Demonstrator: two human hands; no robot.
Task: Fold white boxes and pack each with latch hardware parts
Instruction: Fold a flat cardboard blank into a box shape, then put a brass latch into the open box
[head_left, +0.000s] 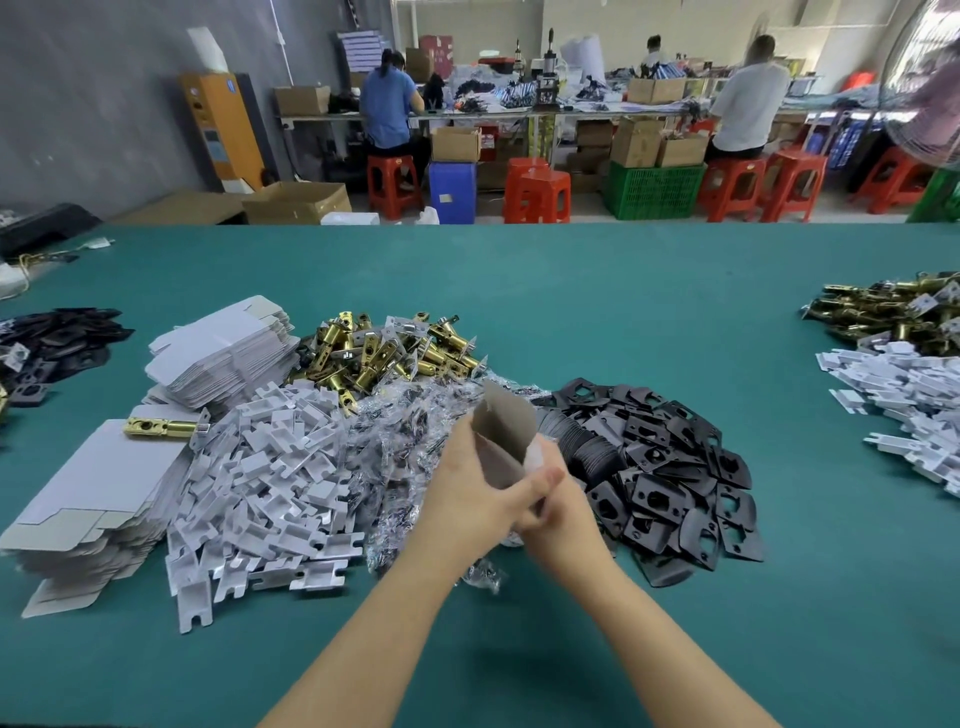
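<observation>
Above the green table (623, 312), the left hand (470, 499) and right hand (558, 506) meet around a half-formed white box (506, 441), grey inside, open end tilted up and away; both sets of fingers curl on its lower end; under the hands lie bagged screw packets (400, 457); left, white card inserts (265, 478) and flat box blanks (98, 499); right, black strike plates (670, 467); farther back, brass latch bolts (384, 353).

Two bare forearms and hands (511, 499), no sleeves, gloves, rings or watch in view.
</observation>
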